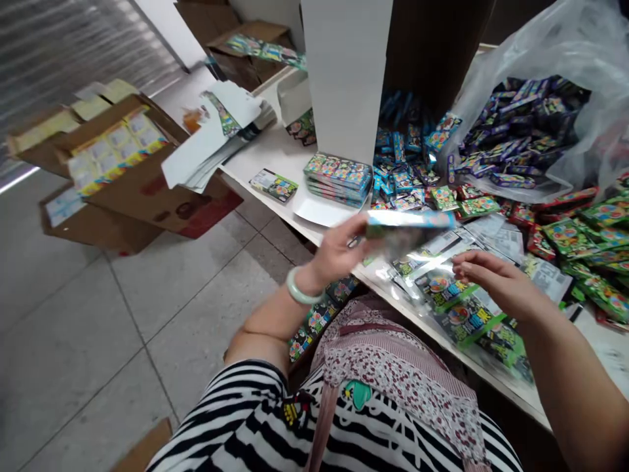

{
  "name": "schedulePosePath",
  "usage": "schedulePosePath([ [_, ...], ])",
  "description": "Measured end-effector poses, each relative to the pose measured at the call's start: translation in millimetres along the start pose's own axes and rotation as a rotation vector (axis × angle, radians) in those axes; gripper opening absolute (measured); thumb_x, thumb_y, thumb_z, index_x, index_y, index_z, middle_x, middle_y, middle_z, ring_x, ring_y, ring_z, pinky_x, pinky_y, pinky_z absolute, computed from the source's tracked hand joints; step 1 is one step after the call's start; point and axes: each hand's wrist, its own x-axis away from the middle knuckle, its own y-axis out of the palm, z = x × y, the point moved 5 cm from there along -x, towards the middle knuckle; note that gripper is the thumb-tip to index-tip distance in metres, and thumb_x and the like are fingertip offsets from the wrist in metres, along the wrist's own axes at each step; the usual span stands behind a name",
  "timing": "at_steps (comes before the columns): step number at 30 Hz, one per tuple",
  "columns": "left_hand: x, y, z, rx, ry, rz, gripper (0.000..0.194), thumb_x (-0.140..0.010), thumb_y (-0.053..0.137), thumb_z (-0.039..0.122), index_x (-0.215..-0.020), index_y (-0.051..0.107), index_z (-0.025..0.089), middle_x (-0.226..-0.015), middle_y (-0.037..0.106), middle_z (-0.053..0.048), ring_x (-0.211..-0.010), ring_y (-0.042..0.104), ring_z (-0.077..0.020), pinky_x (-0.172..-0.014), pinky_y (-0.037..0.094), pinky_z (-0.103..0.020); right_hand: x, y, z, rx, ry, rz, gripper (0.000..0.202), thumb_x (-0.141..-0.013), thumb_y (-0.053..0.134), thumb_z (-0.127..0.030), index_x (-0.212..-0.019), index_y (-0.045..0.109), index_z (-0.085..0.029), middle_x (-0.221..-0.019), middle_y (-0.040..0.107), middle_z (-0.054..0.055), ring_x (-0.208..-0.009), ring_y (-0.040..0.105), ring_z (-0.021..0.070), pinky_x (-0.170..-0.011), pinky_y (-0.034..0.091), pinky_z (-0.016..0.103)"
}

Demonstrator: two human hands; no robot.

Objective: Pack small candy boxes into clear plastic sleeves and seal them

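Right now, from the head view, my left hand [339, 252] is raised above the near edge of the worktop [275, 157], wrist bent back, fingers and thumb closed on one end of a blue-edged packet [410, 223] that juts out level to its right; the packet is blurred. A pale bangle [299, 290] sits on that wrist. My right hand [494, 278] hovers lower, just right of the packet and apart from it, palm down, fingers loosely curled and gripping nothing, right over clear-wrapped green packs [455, 308] lying flat on the worktop. Beyond my left hand sits a neat stack of packets [339, 177], and beyond that a white box [346, 72]. Far beyond my right hand a clear plastic bag [565, 59] holds dark blue packets. Off left of my left hand, open cartons [132, 190] rest on the floor.
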Motion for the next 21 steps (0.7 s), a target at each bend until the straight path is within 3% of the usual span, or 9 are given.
schedulePosePath([
  [2, -33, -44.1, -11, -0.290, 0.107, 0.126, 0.030, -0.098, 0.055, 0.036, -0.127, 0.059, 0.027, -0.118, 0.069, -0.005, -0.111, 0.066, -0.0210, -0.101, 0.054, -0.042, 0, -9, 7, 0.025, -0.028, 0.110, 0.047, -0.062, 0.083, -0.064, -0.085, 0.071, -0.024, -0.081, 0.069, 0.002, -0.075, 0.061, 0.0181, -0.074, 0.051, 0.032],
  [5, -76, -78.4, -65, -0.665, 0.135, 0.079, 0.031, -0.100, 0.044, 0.028, -0.125, 0.061, 0.023, -0.130, 0.066, -0.008, -0.130, 0.057, -0.0230, -0.116, 0.042, -0.047, 1, -7, 25, 0.077, -0.017, 0.147, 0.056, -0.057, 0.082, -0.072, -0.083, 0.070, -0.024, -0.079, 0.069, 0.004, -0.075, 0.062, 0.0198, -0.075, 0.053, 0.035],
  [9, -97, -85.1, -156, -0.828, 0.036, -0.035, 0.036, -0.095, 0.041, 0.021, -0.122, 0.064, 0.017, -0.128, 0.068, -0.012, -0.130, 0.057, -0.0241, -0.118, 0.039, -0.049, 7, 13, 49, 0.150, 0.045, 0.023, 0.054, -0.065, 0.075, -0.073, -0.088, 0.070, -0.024, -0.086, 0.071, 0.005, -0.077, 0.063, 0.0215, -0.062, 0.054, 0.032],
  [11, -91, -80.0, -182, -0.825, -0.024, -0.075, 0.036, -0.093, 0.043, 0.022, -0.122, 0.065, 0.017, -0.129, 0.067, -0.013, -0.130, 0.056, -0.0254, -0.118, 0.038, -0.050, 13, 18, 58, 0.168, 0.092, -0.014, 0.052, -0.069, 0.073, -0.071, -0.091, 0.070, -0.024, -0.089, 0.070, 0.005, -0.074, 0.062, 0.0205, -0.052, 0.051, 0.029],
  [13, -78, -73.7, -186, -0.828, -0.057, -0.075, 0.039, -0.091, 0.047, 0.024, -0.126, 0.062, 0.017, -0.139, 0.061, -0.015, -0.138, 0.048, -0.0293, -0.121, 0.031, -0.056, 18, 16, 63, 0.172, 0.102, -0.017, 0.050, -0.070, 0.073, -0.069, -0.089, 0.069, -0.024, -0.087, 0.069, 0.005, -0.071, 0.060, 0.0192, -0.050, 0.051, 0.028],
  [15, -57, -65.0, -173, -0.830, -0.070, -0.033, 0.045, -0.091, 0.050, 0.029, -0.134, 0.056, 0.016, -0.149, 0.051, -0.018, -0.147, 0.037, -0.0331, -0.123, 0.022, -0.062, 19, 10, 66, 0.185, 0.089, -0.014, 0.048, -0.072, 0.072, -0.068, -0.087, 0.069, -0.023, -0.084, 0.069, 0.004, -0.068, 0.060, 0.0183, -0.053, 0.053, 0.030],
  [17, -33, -46.9, -152, -0.775, -0.072, -0.043, 0.049, -0.094, 0.050, 0.035, -0.138, 0.051, 0.015, -0.148, 0.051, -0.018, -0.145, 0.039, -0.0324, -0.123, 0.025, -0.059, 14, 4, 68, 0.220, 0.056, -0.005, 0.045, -0.076, 0.068, -0.067, -0.087, 0.068, -0.024, -0.083, 0.070, 0.004, -0.068, 0.061, 0.0192, -0.059, 0.055, 0.032],
  [19, -6, -14.5, -134, -0.640, -0.081, -0.206, 0.047, -0.096, 0.049, 0.042, -0.135, 0.053, 0.016, -0.136, 0.061, -0.016, -0.132, 0.054, -0.0284, -0.116, 0.040, -0.052, 0, -2, 64, 0.303, -0.015, 0.038, 0.040, -0.081, 0.064, -0.063, -0.090, 0.067, -0.025, -0.087, 0.071, 0.005, -0.075, 0.065, 0.0224, -0.068, 0.057, 0.037],
  [21, 17, 22.8, -121, -0.543, -0.113, -0.400, 0.047, -0.096, 0.050, 0.046, -0.131, 0.057, 0.016, -0.129, 0.065, -0.015, -0.126, 0.059, -0.0279, -0.112, 0.046, -0.049, -24, -5, 54, 0.477, -0.115, 0.145, 0.033, -0.085, 0.059, -0.053, -0.096, 0.068, -0.023, -0.096, 0.073, 0.009, -0.088, 0.067, 0.0273, -0.083, 0.055, 0.044],
])
